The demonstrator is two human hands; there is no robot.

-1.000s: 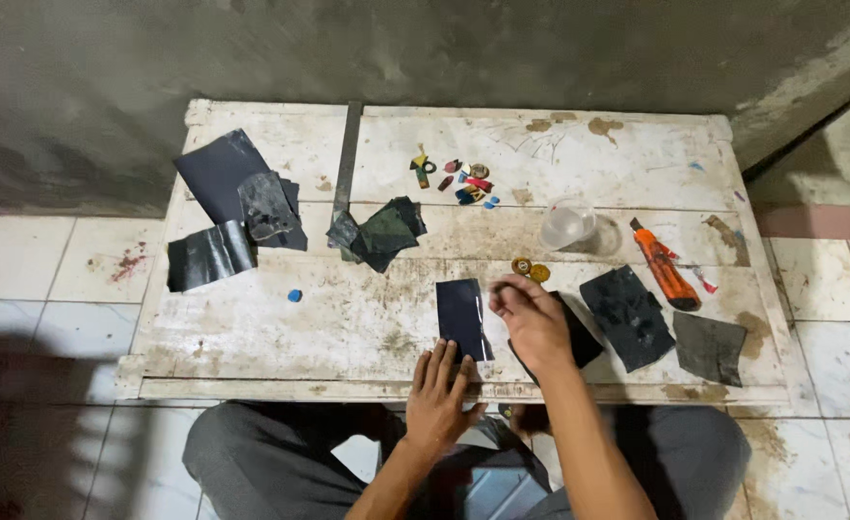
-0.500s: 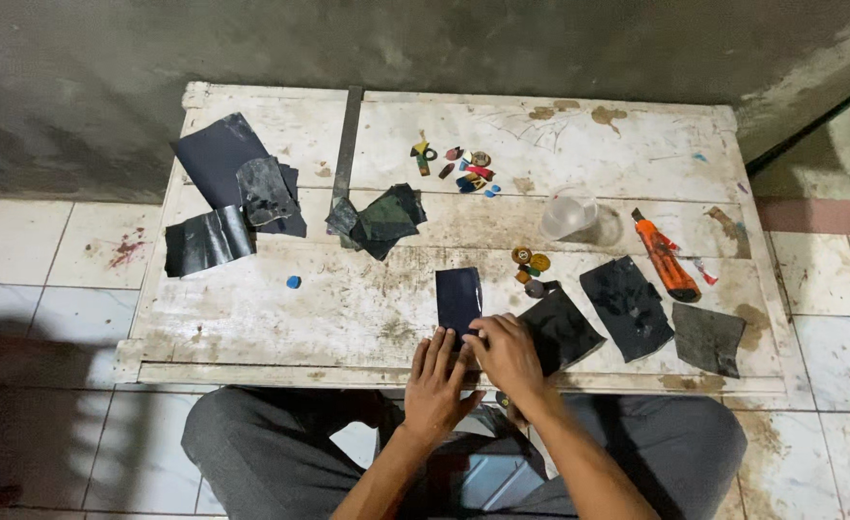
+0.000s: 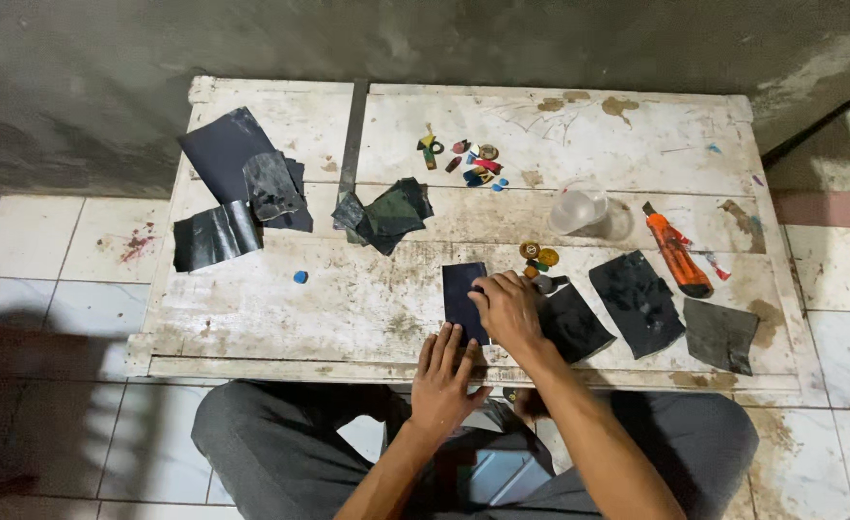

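A small dark rectangular sheet [image 3: 461, 289] lies on the worn white wooden table [image 3: 367, 299] near its front edge. My right hand [image 3: 509, 308] rests curled over the sheet's right side, fingertips pressing on it. My left hand [image 3: 447, 371] lies flat at the table's front edge just below the sheet, fingers spread and touching its lower end. Whether a small piece is under my right fingers is hidden.
More dark sheets lie at the right [image 3: 637, 300] and far left [image 3: 232, 164], crumpled ones in the middle [image 3: 386, 214]. Small coloured pieces [image 3: 478, 166], a clear plastic cup [image 3: 579, 207], an orange utility knife [image 3: 677, 252] and a blue bead [image 3: 300, 277] sit around. Tiled floor surrounds the table.
My right hand drew back from the small pieces toward the front edge and settled on the dark sheet beside my left hand. The camera view shifted slightly.
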